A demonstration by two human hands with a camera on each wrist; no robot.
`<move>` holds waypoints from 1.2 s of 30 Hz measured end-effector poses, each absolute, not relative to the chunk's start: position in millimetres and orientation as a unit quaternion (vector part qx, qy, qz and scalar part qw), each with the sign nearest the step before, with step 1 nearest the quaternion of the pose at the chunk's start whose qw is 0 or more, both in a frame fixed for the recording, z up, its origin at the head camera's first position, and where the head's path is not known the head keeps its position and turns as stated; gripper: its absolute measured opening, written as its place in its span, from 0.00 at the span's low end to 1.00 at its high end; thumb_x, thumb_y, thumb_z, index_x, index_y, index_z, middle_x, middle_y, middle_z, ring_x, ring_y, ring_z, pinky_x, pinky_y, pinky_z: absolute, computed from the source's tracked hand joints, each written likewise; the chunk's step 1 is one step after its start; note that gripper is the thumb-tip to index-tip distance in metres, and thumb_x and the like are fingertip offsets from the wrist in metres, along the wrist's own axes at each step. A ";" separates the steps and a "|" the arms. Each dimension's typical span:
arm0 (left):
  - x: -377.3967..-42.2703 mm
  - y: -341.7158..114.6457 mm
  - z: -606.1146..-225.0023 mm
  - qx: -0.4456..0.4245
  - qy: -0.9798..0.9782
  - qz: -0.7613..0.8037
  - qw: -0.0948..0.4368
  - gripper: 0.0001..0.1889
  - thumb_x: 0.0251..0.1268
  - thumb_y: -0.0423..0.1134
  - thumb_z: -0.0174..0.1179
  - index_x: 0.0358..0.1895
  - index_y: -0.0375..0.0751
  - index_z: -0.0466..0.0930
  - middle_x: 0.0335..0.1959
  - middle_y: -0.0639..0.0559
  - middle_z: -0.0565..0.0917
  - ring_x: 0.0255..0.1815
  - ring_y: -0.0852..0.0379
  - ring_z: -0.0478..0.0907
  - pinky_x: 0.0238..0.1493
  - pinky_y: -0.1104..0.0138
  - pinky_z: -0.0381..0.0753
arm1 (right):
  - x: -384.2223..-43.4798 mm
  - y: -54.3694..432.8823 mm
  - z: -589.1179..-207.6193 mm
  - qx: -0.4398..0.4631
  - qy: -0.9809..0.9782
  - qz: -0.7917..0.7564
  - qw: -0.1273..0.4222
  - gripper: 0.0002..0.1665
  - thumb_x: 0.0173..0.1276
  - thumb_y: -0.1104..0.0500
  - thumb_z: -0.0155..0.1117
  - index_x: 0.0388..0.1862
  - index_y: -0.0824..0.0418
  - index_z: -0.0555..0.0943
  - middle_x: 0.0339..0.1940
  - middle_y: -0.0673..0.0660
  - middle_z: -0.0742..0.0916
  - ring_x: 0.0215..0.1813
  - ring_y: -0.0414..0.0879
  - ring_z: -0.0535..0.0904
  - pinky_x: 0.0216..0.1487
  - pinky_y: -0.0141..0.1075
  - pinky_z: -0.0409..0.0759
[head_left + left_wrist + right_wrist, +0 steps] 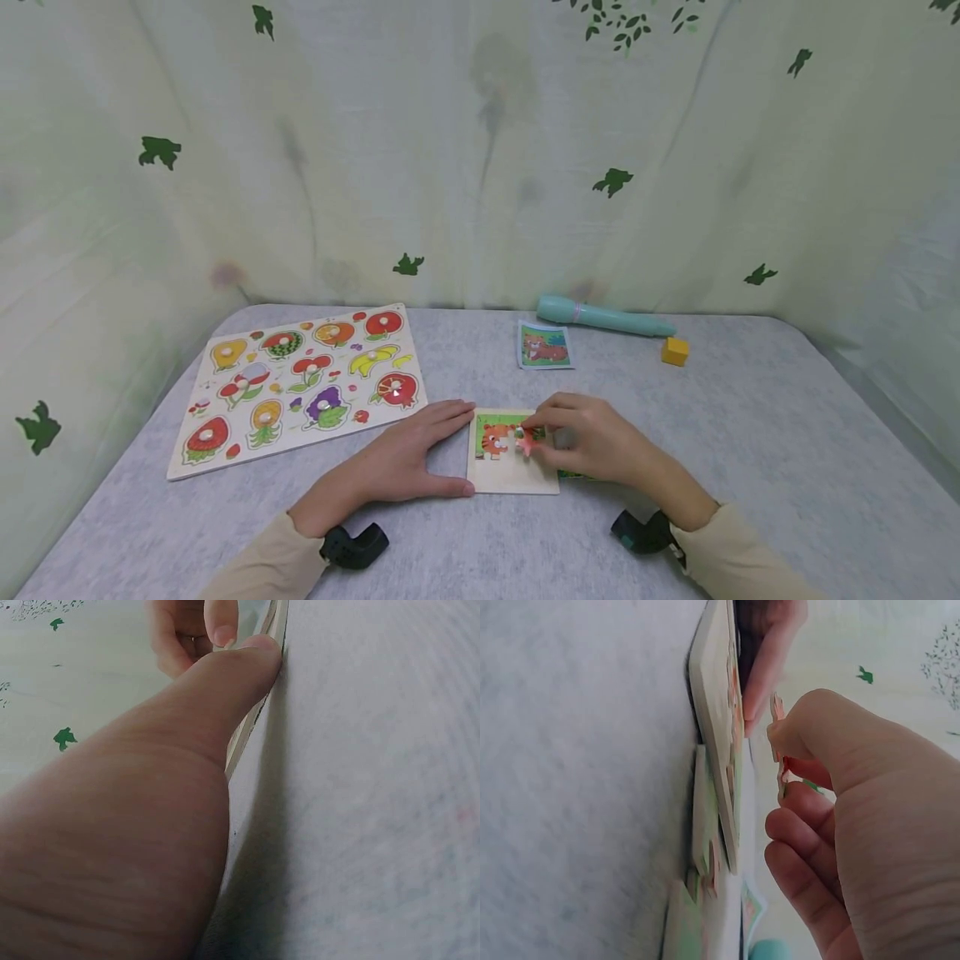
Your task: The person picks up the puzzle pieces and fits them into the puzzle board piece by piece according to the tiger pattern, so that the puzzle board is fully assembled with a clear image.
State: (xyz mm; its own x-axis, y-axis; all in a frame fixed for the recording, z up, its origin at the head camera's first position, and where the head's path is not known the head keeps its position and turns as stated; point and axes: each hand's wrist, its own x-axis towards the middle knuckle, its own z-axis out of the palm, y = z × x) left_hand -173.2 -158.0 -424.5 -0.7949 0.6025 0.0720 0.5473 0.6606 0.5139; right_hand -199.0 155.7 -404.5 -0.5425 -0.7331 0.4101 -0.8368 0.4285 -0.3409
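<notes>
A small wooden puzzle board (513, 478) lies flat in front of me, with tiger-picture pieces (492, 440) set in its upper left and bare wood along its lower part. At its left edge rests my left hand (405, 457), thumb at the lower corner and straight fingers by the upper one. My right hand (600, 440) pinches a pink-and-green jigsaw piece (527, 442) between thumb and forefinger, raised over the board. In the right wrist view this jigsaw piece (778, 712) stands on edge. Loose pieces (703, 814) lie beside the board, mostly hidden beneath my right hand in the head view.
A large fruit peg puzzle (300, 383) lies at the left. Farther back are a tiger picture card (545, 347), a teal pen-shaped tool (607, 318) and a yellow cube (675, 352). A leaf-patterned curtain (480, 150) hangs behind the table.
</notes>
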 end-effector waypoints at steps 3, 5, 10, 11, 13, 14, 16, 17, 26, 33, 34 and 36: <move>-173.1 -158.1 -424.1 0.316 0.909 0.266 0.053 0.52 0.58 0.73 0.66 0.80 0.49 0.63 0.81 0.57 0.63 0.82 0.51 0.58 0.77 0.46 0.64 | -197.1 153.2 -405.5 0.463 -0.843 0.256 0.093 0.14 0.65 0.57 0.75 0.50 0.54 0.89 0.44 0.46 0.88 0.38 0.38 0.81 0.36 0.29 0.82; -172.9 -158.1 -423.8 0.316 0.909 0.267 0.054 0.52 0.58 0.73 0.66 0.80 0.49 0.63 0.81 0.57 0.63 0.82 0.51 0.58 0.77 0.46 0.64 | -196.0 151.6 -406.2 0.459 -0.846 0.255 0.087 0.14 0.66 0.56 0.74 0.50 0.53 0.89 0.45 0.46 0.88 0.38 0.37 0.81 0.36 0.28 0.82; -172.1 -158.3 -423.0 0.316 0.909 0.267 0.053 0.52 0.58 0.72 0.66 0.80 0.48 0.63 0.81 0.57 0.63 0.82 0.51 0.58 0.77 0.46 0.64 | -193.1 147.6 -408.1 0.456 -0.850 0.251 0.088 0.14 0.66 0.55 0.75 0.51 0.52 0.89 0.45 0.46 0.88 0.40 0.37 0.81 0.38 0.28 0.82; -172.2 -158.2 -423.2 0.316 0.909 0.266 0.052 0.52 0.58 0.72 0.66 0.80 0.48 0.63 0.81 0.57 0.63 0.82 0.51 0.58 0.77 0.46 0.64 | -192.8 147.0 -408.7 0.456 -0.849 0.251 0.090 0.14 0.66 0.55 0.75 0.51 0.53 0.89 0.45 0.46 0.88 0.40 0.37 0.81 0.37 0.28 0.82; -172.3 -158.2 -423.3 0.316 0.910 0.265 0.052 0.52 0.58 0.72 0.66 0.80 0.48 0.63 0.81 0.57 0.63 0.82 0.51 0.58 0.77 0.46 0.64 | -192.2 145.9 -410.3 0.458 -0.847 0.253 0.096 0.15 0.65 0.56 0.76 0.50 0.53 0.90 0.45 0.46 0.88 0.40 0.37 0.81 0.37 0.28 0.82; -172.4 -158.2 -423.4 0.315 0.910 0.265 0.052 0.52 0.58 0.72 0.66 0.80 0.48 0.63 0.81 0.57 0.63 0.82 0.51 0.58 0.77 0.46 0.64 | -192.2 145.5 -411.4 0.458 -0.846 0.254 0.098 0.15 0.65 0.56 0.76 0.50 0.53 0.90 0.45 0.46 0.88 0.39 0.37 0.81 0.36 0.27 0.81; -172.6 -158.0 -423.5 0.315 0.910 0.264 0.053 0.52 0.58 0.73 0.66 0.80 0.48 0.63 0.81 0.57 0.63 0.82 0.51 0.58 0.77 0.46 0.64 | -192.5 144.6 -413.5 0.461 -0.844 0.256 0.100 0.14 0.65 0.57 0.76 0.50 0.54 0.90 0.45 0.47 0.88 0.38 0.37 0.80 0.34 0.26 0.80; -172.8 -157.9 -423.6 0.315 0.910 0.265 0.054 0.52 0.58 0.73 0.66 0.80 0.48 0.63 0.81 0.57 0.63 0.82 0.51 0.58 0.77 0.46 0.64 | -192.7 144.1 -414.4 0.463 -0.842 0.257 0.100 0.14 0.65 0.57 0.75 0.49 0.54 0.90 0.45 0.47 0.88 0.37 0.37 0.80 0.34 0.25 0.79; -172.8 -158.3 -424.2 0.312 0.909 0.270 0.058 0.52 0.58 0.74 0.65 0.81 0.49 0.63 0.81 0.58 0.63 0.82 0.52 0.57 0.77 0.46 0.64 | -193.1 140.4 -421.0 0.471 -0.840 0.242 0.115 0.11 0.65 0.56 0.75 0.47 0.52 0.90 0.44 0.46 0.87 0.37 0.35 0.77 0.35 0.22 0.75; -172.8 -158.8 -424.6 0.311 0.909 0.272 0.060 0.52 0.58 0.74 0.65 0.81 0.50 0.63 0.81 0.59 0.63 0.82 0.52 0.57 0.77 0.46 0.64 | -193.3 139.1 -424.2 0.479 -0.836 0.229 0.138 0.11 0.64 0.56 0.76 0.46 0.51 0.91 0.44 0.45 0.87 0.42 0.35 0.80 0.41 0.27 0.81; -172.9 -158.8 -424.6 0.311 0.909 0.272 0.059 0.52 0.58 0.74 0.65 0.81 0.50 0.63 0.81 0.59 0.63 0.82 0.52 0.57 0.77 0.46 0.64 | -193.2 139.2 -424.5 0.480 -0.836 0.228 0.140 0.11 0.64 0.55 0.76 0.46 0.51 0.91 0.44 0.45 0.87 0.43 0.35 0.81 0.42 0.28 0.82; -173.0 -158.6 -424.4 0.312 0.908 0.272 0.059 0.52 0.58 0.74 0.65 0.81 0.50 0.63 0.81 0.59 0.63 0.82 0.52 0.58 0.77 0.46 0.64 | -193.2 139.1 -424.6 0.482 -0.835 0.224 0.143 0.11 0.63 0.55 0.76 0.46 0.51 0.91 0.44 0.45 0.88 0.45 0.36 0.82 0.45 0.31 0.84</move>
State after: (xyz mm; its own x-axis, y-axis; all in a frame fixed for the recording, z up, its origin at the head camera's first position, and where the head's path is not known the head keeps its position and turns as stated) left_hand -173.0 -158.6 -424.4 -0.7983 0.5990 0.0621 0.5346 0.6575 0.5310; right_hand -193.2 139.1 -424.6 -0.4950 -0.7405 0.4546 -0.8686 0.4354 -0.2366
